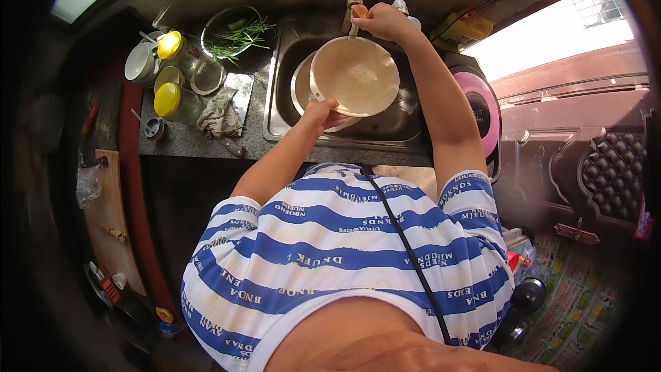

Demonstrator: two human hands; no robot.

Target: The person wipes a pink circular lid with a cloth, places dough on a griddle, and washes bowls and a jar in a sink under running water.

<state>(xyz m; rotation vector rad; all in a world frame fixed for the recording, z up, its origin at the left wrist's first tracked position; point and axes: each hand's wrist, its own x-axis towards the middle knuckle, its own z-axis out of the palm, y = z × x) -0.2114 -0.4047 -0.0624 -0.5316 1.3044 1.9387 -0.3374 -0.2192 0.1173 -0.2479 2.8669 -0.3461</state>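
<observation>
My left hand (321, 114) grips the near rim of a cream-coloured basin (379, 88), holding it tilted over the steel sink (276, 77). Water appears to fall into the basin from the tap spout (353, 31), with a bright ripple inside. Under it, partly hidden, a second pale bowl (300, 85) sits in the sink. At the tap, the fingers of my right hand (382, 21) close around the spout beside an orange fitting (359, 11). My right fingertips are partly hidden.
Left of the sink are a bowl of green stalks (242, 36), yellow-lidded jars (168, 99), white bowls (139, 62), a crumpled cloth (221, 113) and a knife (231, 145). A pink round lid or pan (488, 108) stands to the right. A wooden board (106, 206) lies farther left.
</observation>
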